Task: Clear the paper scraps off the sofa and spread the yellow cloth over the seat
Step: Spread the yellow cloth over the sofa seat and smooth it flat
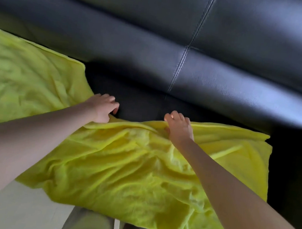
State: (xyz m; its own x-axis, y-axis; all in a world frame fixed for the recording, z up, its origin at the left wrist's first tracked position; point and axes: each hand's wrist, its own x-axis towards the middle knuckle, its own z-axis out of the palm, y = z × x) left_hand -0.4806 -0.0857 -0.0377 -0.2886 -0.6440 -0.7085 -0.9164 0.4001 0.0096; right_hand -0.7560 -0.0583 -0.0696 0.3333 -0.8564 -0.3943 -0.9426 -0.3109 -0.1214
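A wrinkled yellow cloth (pixel 130 165) lies over the seat of a black leather sofa (pixel 148 102) and hangs over its front edge. My left hand (pixel 102 109) grips the cloth's far edge left of centre. My right hand (pixel 178 126) pinches the same edge further right. Between the two hands a strip of bare black seat shows. A second spread of yellow cloth (pixel 22 78) covers the seat at the left. No paper scraps are visible.
The sofa backrest (pixel 176 31) with a stitched seam rises behind the seat. Pale floor (pixel 24 209) and my trouser legs (pixel 89 227) show at the bottom. Bare black seat extends at the far right (pixel 293 162).
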